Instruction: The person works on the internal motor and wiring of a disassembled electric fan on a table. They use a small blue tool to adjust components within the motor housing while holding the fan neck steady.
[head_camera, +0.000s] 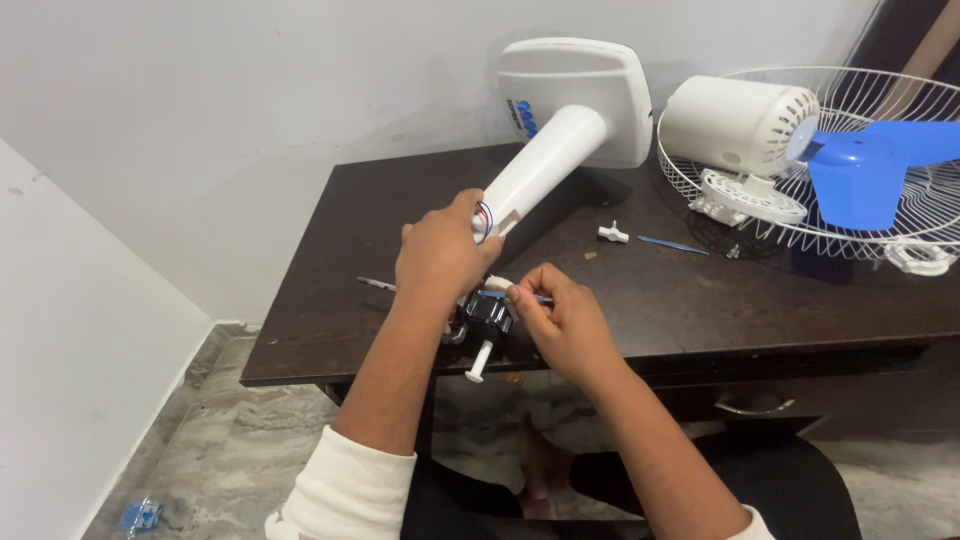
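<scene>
Left hand (440, 255) grasping white fan stand (545, 165) at wire end; right hand (560, 315) pinching small white part above black switch block (487, 318); best kept steady, wires slack

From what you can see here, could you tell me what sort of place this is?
Probably a room in a home, used as a makeshift repair spot: a dark wooden desk against a plain white wall, a marble-patterned floor, and a dismantled white fan motor housing with its wire guard.

We see a dark wooden table (400, 190) at center, plain white wall (250, 80) at 11 o'clock, grey marble floor (230, 450) at 7 o'clock.
</scene>
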